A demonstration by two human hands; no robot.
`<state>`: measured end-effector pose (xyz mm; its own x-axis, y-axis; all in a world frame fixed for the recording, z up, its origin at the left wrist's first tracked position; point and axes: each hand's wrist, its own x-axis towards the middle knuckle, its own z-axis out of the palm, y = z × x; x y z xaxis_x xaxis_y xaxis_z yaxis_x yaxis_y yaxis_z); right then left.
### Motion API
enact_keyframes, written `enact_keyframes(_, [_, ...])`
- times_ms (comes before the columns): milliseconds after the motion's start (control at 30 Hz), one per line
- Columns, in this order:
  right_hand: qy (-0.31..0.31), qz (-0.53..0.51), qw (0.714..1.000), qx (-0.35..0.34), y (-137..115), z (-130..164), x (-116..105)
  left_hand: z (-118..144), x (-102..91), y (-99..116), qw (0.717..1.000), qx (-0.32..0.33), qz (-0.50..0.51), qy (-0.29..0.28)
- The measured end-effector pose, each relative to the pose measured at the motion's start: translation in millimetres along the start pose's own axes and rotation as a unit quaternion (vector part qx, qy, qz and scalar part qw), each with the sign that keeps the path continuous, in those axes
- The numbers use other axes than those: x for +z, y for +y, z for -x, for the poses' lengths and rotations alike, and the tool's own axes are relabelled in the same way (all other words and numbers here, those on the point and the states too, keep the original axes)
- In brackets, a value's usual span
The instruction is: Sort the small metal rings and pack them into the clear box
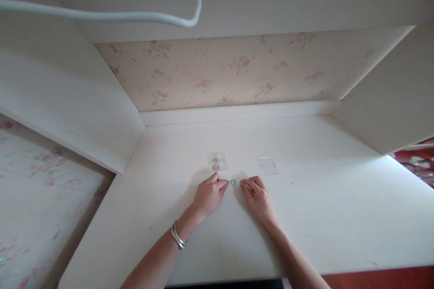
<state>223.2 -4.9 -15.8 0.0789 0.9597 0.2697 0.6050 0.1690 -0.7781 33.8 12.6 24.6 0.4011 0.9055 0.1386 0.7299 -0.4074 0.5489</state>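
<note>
A small pale-green ring (233, 182) lies on the white tabletop (325, 216) between my two hands. My left hand (210, 192) is just left of it, thumb and forefinger pinched together. On the other side, my right hand (256, 196) is pinched in the same way, a little apart from the ring. Anything between either hand's fingertips is too small to make out. Beyond my left hand is a clear plastic box (222, 161) with compartments, holding small yellowish and reddish items. A flat, clear plastic lid (267, 165) lies beyond my right hand.
White side panels (383, 86) and a floral-papered back wall (217, 72) enclose the tabletop. A white cable or tube (135, 17) hangs across the upper left. The table's front edge is close to me, with a black object (230, 284) below it.
</note>
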Motion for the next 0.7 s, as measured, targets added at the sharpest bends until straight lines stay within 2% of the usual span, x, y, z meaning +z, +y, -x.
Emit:
enact_keyframes(200, [0.003, 0.003, 1.0, 0.0, 0.3, 0.7, -0.2, -13.4, -9.9, -3.9, 0.998, -0.001, 0.038, 0.043])
enact_keyframes(367, [0.009, 0.008, 1.0, -0.004, -1.8, 0.3, -0.7, -37.2, -15.5, -7.5, 0.997, -0.007, 0.002, 0.075])
enact_keyframes(467, [0.013, 0.014, 1.0, -0.005, -1.8, 0.3, -1.4, -46.8, -14.3, -10.1, 0.997, -0.02, -0.039, 0.065])
enact_keyframes(600, [0.009, 0.02, 1.0, -0.006, -0.3, 2.0, -1.7, -43.1, -14.6, -14.7, 0.996, -0.028, -0.074, 0.045])
enact_keyframes(700, [-0.006, 0.038, 0.999, -0.025, -3.3, 3.8, -0.8, -29.1, -19.0, -18.8, 0.995, -0.029, -0.044, 0.079])
